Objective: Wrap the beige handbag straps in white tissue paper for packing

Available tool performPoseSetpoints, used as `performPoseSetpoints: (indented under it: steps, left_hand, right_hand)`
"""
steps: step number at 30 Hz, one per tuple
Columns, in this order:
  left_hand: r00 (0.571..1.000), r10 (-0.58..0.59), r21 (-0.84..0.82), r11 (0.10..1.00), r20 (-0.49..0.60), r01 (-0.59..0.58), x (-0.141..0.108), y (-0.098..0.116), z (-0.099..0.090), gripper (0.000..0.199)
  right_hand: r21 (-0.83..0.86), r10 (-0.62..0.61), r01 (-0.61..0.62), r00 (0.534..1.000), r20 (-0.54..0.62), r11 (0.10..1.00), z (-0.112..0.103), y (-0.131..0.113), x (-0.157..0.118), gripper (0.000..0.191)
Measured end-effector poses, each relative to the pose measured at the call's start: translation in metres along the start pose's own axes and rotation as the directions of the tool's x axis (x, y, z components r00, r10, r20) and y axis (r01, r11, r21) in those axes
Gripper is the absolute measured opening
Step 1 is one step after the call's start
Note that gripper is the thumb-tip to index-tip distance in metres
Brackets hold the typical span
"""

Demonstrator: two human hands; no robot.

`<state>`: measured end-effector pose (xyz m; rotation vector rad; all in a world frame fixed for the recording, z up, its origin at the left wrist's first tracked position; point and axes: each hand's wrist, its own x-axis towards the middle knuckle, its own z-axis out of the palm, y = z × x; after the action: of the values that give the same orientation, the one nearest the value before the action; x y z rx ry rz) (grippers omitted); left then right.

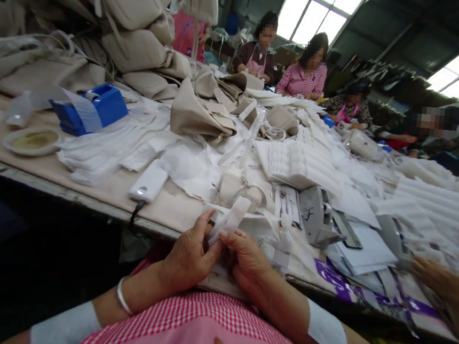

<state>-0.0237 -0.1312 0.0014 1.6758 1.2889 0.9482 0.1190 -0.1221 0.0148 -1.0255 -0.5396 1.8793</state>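
Near the table's front edge my left hand (192,252) and my right hand (246,256) meet, both with fingers closed on a strip of white wrapping (231,217). The strip sticks up between them, its lower end hidden by my fingers. Just behind the strip lies a small beige bag (247,192) with a metal ring, partly covered by white material. Below my hands, some beige material shows at the table edge.
A white power bank (149,181) with a black cable, a blue tape dispenser (94,109) and a shallow dish (32,140) lie left. Beige bags (202,111) and white sheets (302,162) pile behind. Grey staplers (317,217) and another person's hand (441,279) are right.
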Motion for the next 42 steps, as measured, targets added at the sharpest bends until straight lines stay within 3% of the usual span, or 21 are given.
performPoseSetpoints:
  steps: [7,11,15,20,23,26,28,34,39,42]
  left_hand:
    - [0.982,-0.159,-0.118,0.982,-0.099,0.147,0.003,0.004,-0.003,0.068]
    - [0.985,-0.174,-0.224,0.96,-0.006,0.169,0.008,0.004,-0.004,0.042]
    - [0.978,-0.186,-0.341,0.917,0.094,0.207,0.011,-0.002,-0.003,0.034]
    - [0.973,-0.201,-0.422,0.877,0.113,0.23,0.009,-0.008,-0.002,0.033]
    - [0.967,-0.217,-0.435,0.864,0.131,0.252,0.009,-0.009,-0.001,0.033]
    - [0.955,-0.249,-0.444,0.846,0.162,0.296,0.009,-0.01,0.001,0.036]
    - [0.946,-0.267,-0.452,0.832,0.183,0.322,0.009,-0.009,0.001,0.037]
    - [0.94,-0.252,-0.467,0.819,0.23,0.334,0.007,-0.008,-0.004,0.036]
    - [0.931,-0.284,-0.467,0.807,0.23,0.362,0.006,-0.006,-0.005,0.037]
    - [0.924,-0.298,-0.438,0.817,0.238,0.376,0.006,-0.008,-0.003,0.038]
  right_hand:
    - [0.01,-0.061,0.062,0.996,-0.071,0.998,0.0,0.004,0.001,0.019]
    - [0.033,-0.046,0.049,0.997,-0.068,0.998,-0.002,0.004,0.002,0.021]
    - [0.003,-0.014,0.014,1.0,-0.01,1.0,-0.004,-0.002,0.0,0.023]
    - [-0.346,0.089,-0.047,0.991,0.105,0.937,-0.022,-0.027,-0.014,0.033]
    - [-0.628,0.114,-0.083,0.993,0.009,0.774,-0.031,-0.037,-0.022,0.04]
    - [-0.747,0.06,-0.124,0.992,-0.113,0.653,-0.034,-0.035,-0.022,0.04]
    - [-0.737,0.028,-0.112,0.992,-0.125,0.666,-0.034,-0.028,-0.016,0.036]
    - [-0.713,-0.053,0.025,0.998,-0.017,0.701,-0.028,-0.016,-0.001,0.03]
    - [-0.567,0.087,-0.083,0.996,-0.021,0.819,-0.027,-0.02,-0.007,0.027]
    - [-0.504,0.091,-0.102,0.995,-0.047,0.857,-0.027,-0.019,-0.006,0.021]
